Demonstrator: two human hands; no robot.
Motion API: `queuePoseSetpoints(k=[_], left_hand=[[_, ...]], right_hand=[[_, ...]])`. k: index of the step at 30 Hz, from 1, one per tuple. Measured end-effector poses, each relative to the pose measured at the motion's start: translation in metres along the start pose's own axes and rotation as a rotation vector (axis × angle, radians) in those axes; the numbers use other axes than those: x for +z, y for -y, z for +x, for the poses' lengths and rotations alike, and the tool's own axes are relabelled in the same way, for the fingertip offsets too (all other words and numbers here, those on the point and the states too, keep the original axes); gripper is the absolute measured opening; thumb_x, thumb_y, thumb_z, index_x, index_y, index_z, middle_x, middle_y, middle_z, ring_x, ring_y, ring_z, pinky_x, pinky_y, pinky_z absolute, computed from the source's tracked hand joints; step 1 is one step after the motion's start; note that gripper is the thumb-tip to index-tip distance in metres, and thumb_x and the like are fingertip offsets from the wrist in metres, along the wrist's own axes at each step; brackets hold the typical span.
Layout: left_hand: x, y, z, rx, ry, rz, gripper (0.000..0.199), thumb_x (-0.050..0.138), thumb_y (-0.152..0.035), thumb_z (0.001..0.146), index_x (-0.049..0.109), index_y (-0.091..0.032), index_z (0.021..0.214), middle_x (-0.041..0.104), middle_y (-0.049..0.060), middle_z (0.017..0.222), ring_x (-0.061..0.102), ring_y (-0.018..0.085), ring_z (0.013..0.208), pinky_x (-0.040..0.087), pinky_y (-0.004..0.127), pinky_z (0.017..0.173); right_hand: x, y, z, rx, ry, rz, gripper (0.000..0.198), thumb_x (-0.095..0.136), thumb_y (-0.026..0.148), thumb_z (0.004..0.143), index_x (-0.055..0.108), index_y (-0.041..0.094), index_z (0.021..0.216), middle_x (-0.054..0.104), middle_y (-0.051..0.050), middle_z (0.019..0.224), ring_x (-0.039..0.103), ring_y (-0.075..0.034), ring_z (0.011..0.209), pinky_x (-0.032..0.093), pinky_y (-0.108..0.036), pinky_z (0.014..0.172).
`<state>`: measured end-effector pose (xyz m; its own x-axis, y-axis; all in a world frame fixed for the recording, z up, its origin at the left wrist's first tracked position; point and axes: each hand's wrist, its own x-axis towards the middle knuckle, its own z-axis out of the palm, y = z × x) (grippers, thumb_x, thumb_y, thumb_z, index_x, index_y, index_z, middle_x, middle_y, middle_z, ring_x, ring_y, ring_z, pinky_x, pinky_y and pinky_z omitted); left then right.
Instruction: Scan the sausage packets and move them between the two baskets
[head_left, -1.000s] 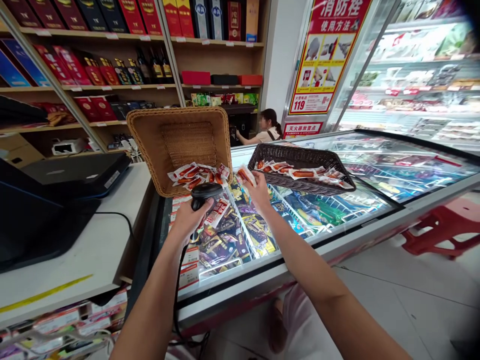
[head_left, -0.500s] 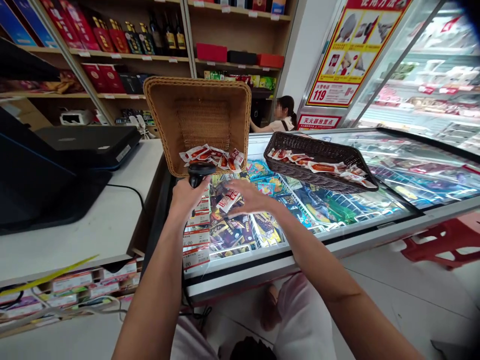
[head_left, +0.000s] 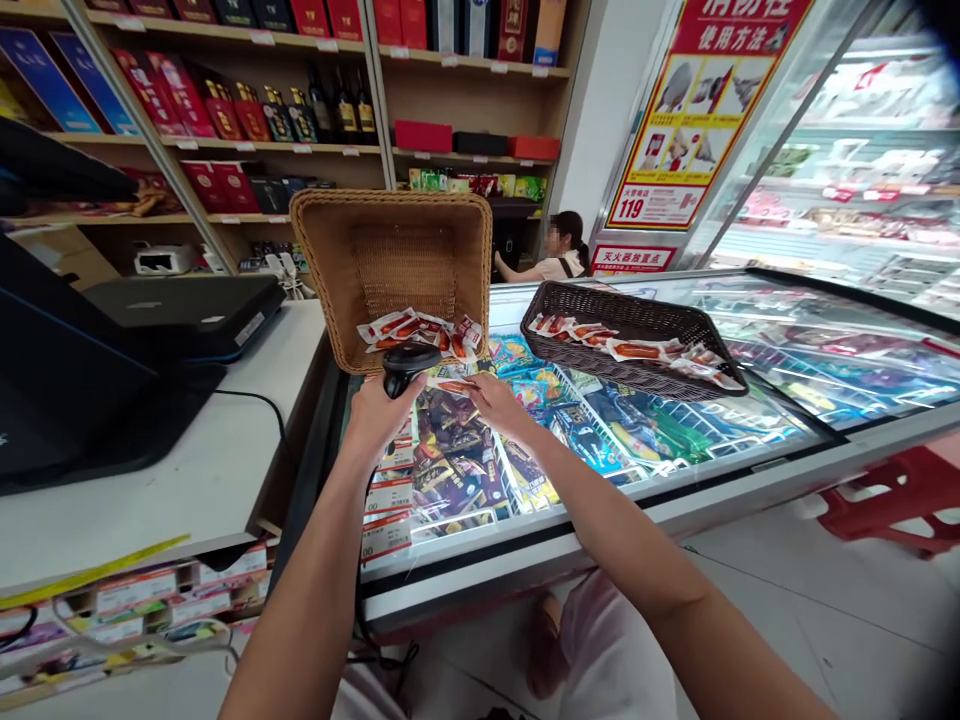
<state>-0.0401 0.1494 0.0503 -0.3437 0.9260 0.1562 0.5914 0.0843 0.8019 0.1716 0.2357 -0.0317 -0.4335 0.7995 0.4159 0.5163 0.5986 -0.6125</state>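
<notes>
My left hand [head_left: 381, 412] is wrapped round a black barcode scanner [head_left: 410, 360], its head pointing away from me. Between the fingers of my right hand [head_left: 496, 400] is a wrapped sausage [head_left: 452, 385], held just right of the scanner, above the freezer's glass top. The sausage's near end reaches close to my left fingers; I cannot tell if they touch it. Beyond my hands a tan wicker basket [head_left: 322, 270] stands tipped towards me, with several packaged sausages [head_left: 420, 325] at its lower edge. To the right, a dark brown basket [head_left: 630, 372] holds more wrapped sausages [head_left: 649, 349].
The glass-topped freezer [head_left: 480, 530] holds colourful packs, with price labels [head_left: 386, 535] along its left side. A white counter [head_left: 150, 450] carries a black terminal [head_left: 82, 370]. Behind are shelves [head_left: 255, 145] of bottles and boxes, and a person [head_left: 559, 250]. A red stool [head_left: 892, 495] stands right.
My right hand has brought the sausage up beside the scanner, and its pack has turned from label-side to showing the sausage lengthwise. The view has tilted slightly upward.
</notes>
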Motion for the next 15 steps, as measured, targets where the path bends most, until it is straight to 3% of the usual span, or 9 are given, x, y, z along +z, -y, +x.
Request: queuePoseSetpoints(k=[4, 7, 11, 15], left_hand=[[0.0, -0.007, -0.005, -0.012, 0.049, -0.011, 0.046, 0.066, -0.067, 0.079, 0.054, -0.024, 0.069, 0.053, -0.001, 0.046, 0.054, 0.018, 0.046, 0.037, 0.028, 0.05], [-0.001, -0.011, -0.008, -0.005, 0.06, 0.027, 0.046, 0.067, -0.066, 0.079, 0.051, -0.024, 0.068, 0.054, -0.002, 0.045, 0.053, 0.018, 0.047, 0.037, 0.028, 0.052], [-0.001, -0.014, -0.01, -0.031, 0.082, -0.005, 0.046, 0.068, -0.066, 0.078, 0.05, -0.024, 0.068, 0.053, -0.002, 0.045, 0.052, 0.017, 0.045, 0.037, 0.028, 0.05], [0.0, -0.016, -0.011, -0.042, 0.099, -0.087, 0.046, 0.072, -0.063, 0.076, 0.049, -0.024, 0.07, 0.052, -0.003, 0.046, 0.049, 0.015, 0.043, 0.036, 0.027, 0.048]], right_hand=[[-0.013, 0.002, -0.002, 0.275, -0.076, 0.34, 0.031, 0.057, 0.048, 0.101, 0.069, 0.022, 0.114, 0.072, -0.002, 0.086, 0.069, -0.02, 0.075, 0.052, -0.03, 0.07], [-0.016, 0.002, -0.002, 0.424, -0.207, 0.524, 0.037, 0.07, 0.054, 0.087, 0.069, 0.023, 0.107, 0.071, 0.001, 0.081, 0.067, -0.017, 0.065, 0.05, -0.028, 0.061], [-0.018, 0.002, 0.002, 0.473, -0.398, 0.722, 0.042, 0.088, 0.05, 0.063, 0.067, 0.021, 0.085, 0.07, 0.002, 0.077, 0.065, -0.016, 0.07, 0.05, -0.027, 0.066], [-0.027, 0.006, 0.004, 0.471, -0.517, 1.022, 0.04, 0.085, 0.046, 0.065, 0.065, 0.022, 0.09, 0.068, 0.003, 0.079, 0.065, -0.014, 0.074, 0.05, -0.024, 0.067]])
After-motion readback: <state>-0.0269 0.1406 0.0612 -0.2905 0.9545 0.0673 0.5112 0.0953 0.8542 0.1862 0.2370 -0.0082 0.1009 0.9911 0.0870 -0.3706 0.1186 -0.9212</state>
